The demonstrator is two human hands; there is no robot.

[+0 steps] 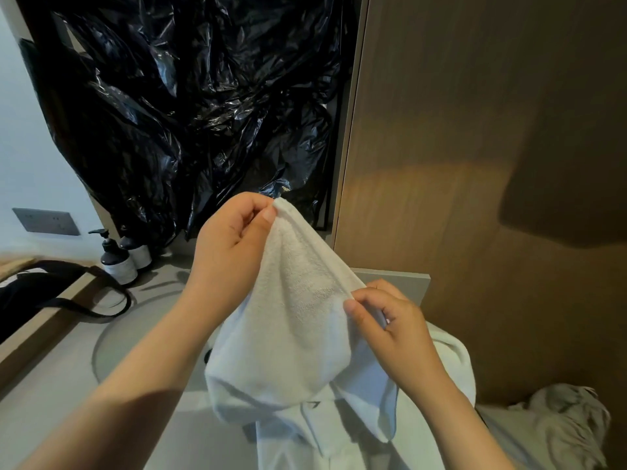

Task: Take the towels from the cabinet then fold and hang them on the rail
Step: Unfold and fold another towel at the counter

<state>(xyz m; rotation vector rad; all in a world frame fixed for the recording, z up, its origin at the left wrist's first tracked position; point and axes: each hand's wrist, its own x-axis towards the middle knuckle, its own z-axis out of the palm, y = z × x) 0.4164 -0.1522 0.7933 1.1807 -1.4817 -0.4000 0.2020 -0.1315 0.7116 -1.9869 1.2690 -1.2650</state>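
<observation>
So the white towel (298, 320) is fluffy terry, unfolded and up in the air. The left hand (234, 232) pinches its top corner and the right hand (390, 320) pinches an edge lower down, so the rest sags in a loose pouch. A second white towel (291, 446) lies spread out right underneath it.

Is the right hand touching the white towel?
Touching. In the head view, the right hand pinches the edge of the white towel between thumb and fingers.
</observation>
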